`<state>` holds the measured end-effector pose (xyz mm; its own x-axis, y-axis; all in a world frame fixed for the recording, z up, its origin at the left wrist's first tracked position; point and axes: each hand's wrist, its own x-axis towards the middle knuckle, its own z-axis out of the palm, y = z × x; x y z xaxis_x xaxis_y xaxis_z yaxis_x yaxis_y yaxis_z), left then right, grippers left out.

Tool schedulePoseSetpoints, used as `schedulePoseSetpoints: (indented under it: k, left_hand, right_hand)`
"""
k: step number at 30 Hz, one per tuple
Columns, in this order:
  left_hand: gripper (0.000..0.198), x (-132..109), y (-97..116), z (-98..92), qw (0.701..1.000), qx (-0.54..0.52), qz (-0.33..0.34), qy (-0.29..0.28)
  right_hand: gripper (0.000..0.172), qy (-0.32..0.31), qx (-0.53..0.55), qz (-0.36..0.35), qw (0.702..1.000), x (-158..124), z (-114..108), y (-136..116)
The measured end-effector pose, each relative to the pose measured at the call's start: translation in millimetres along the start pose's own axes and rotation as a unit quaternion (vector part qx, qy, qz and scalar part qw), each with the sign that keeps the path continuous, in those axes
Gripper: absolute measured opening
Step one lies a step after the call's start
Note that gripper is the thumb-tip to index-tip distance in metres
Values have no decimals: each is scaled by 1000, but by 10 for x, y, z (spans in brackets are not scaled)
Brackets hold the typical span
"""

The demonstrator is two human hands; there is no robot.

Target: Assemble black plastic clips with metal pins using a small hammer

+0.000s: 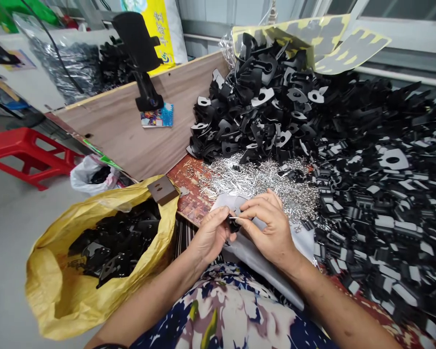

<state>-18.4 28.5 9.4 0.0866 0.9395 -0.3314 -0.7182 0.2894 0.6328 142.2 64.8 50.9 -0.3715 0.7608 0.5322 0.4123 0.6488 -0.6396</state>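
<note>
Close in front of my body, my left hand grips a small black plastic part, mostly hidden by the fingers. My right hand pinches a thin metal pin between thumb and forefinger, its end at the black part. Both hands are above a grey sheet spread at the table's near edge. Just beyond the hands lies a heap of loose silvery pins. Behind it rises a pile of black clamp-like pieces with grey-white pads.
Many small black parts cover the table's right side. A yellow sack with glossy black pieces stands open at the left. A wooden board walls the table's left side; a black phone holder stands against it. A red stool stands farther left.
</note>
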Motion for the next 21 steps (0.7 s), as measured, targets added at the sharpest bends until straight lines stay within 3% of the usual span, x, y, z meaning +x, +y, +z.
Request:
schedulePoseSetpoints:
  k: [4, 10, 14, 17, 21]
  left_hand:
    - [35, -13, -10, 7, 1000, -8, -2, 8]
    - [29, -27, -62, 45, 999, -32, 20, 26]
    - [35, -39, -70, 88, 999, -14, 18, 47]
    - [35, -86, -47, 86, 999, 24, 6, 25]
    - [43, -226, 41, -74, 990, 118, 71, 4]
  right_hand:
    - [11, -3, -88, -49, 995, -22, -16, -101]
    - [23, 5, -212, -158, 965, -76, 105, -217]
    - [27, -26, -238, -151, 959, -83, 150, -196]
    - [27, -37, -237, -132, 962, -59, 123, -166]
    - [20, -39, -209, -99, 972, -88, 113, -89]
